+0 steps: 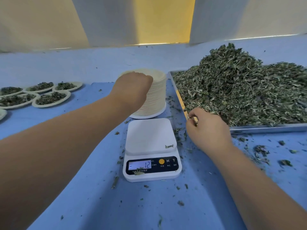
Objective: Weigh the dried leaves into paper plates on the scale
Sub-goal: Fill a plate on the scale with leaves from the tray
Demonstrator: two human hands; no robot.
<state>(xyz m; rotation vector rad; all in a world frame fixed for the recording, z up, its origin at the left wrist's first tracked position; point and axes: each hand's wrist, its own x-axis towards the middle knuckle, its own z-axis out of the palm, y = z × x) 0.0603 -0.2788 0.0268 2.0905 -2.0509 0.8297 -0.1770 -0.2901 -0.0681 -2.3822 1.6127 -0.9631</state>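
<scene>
A white digital scale (150,141) sits on the blue table in front of me, its platform bare apart from one leaf scrap, and its display reads -12. Behind it stands a tall stack of white paper plates (156,98). My left hand (132,87) reaches over the top of that stack with curled fingers that seem to grip the top plate. A big heap of dried leaves (240,90) fills a metal tray (265,127) at the right. My right hand (207,128) rests at the tray's near left corner, fingers loosely curled; no leaves show in it.
Several paper plates filled with leaves (49,97) lie at the far left of the table. Loose leaf scraps (262,150) litter the blue cloth around the scale and in front of the tray. A pale wall runs along the table's back.
</scene>
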